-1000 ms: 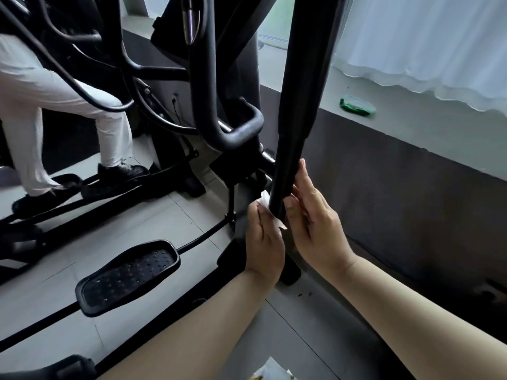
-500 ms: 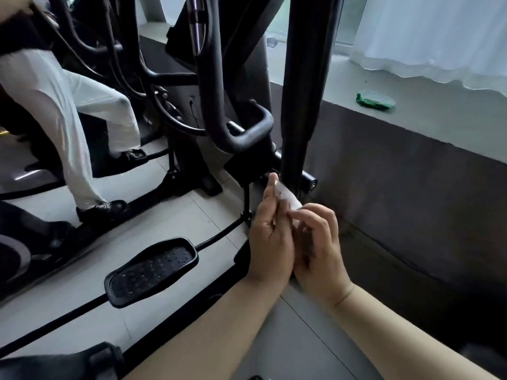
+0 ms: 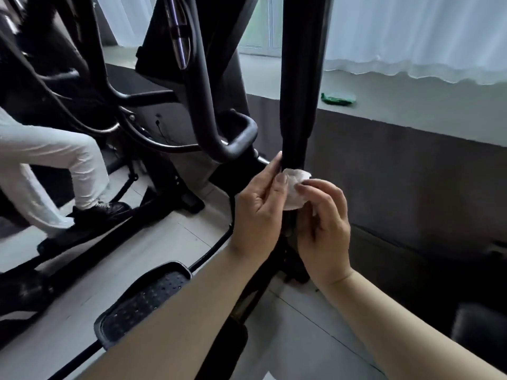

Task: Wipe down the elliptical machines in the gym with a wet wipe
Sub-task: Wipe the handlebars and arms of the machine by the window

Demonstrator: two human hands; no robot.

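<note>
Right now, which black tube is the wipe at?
The thick upright tube nearest the ledge: left hand and right hand hold the wet wipe at its lower end. The curved handlebar beside it is untouched.

Long grey ledge [image 3: 428,105] along the wall, white gathered curtain [image 3: 411,37] hanging just above the ledge, soft daylight through it, window panes [image 3: 260,23] above the ledge's far end, small green object [image 3: 338,98] on the ledge, dark wall panel [image 3: 411,182] below the ledge, pale tiled floor [image 3: 170,237] at its foot.
</note>
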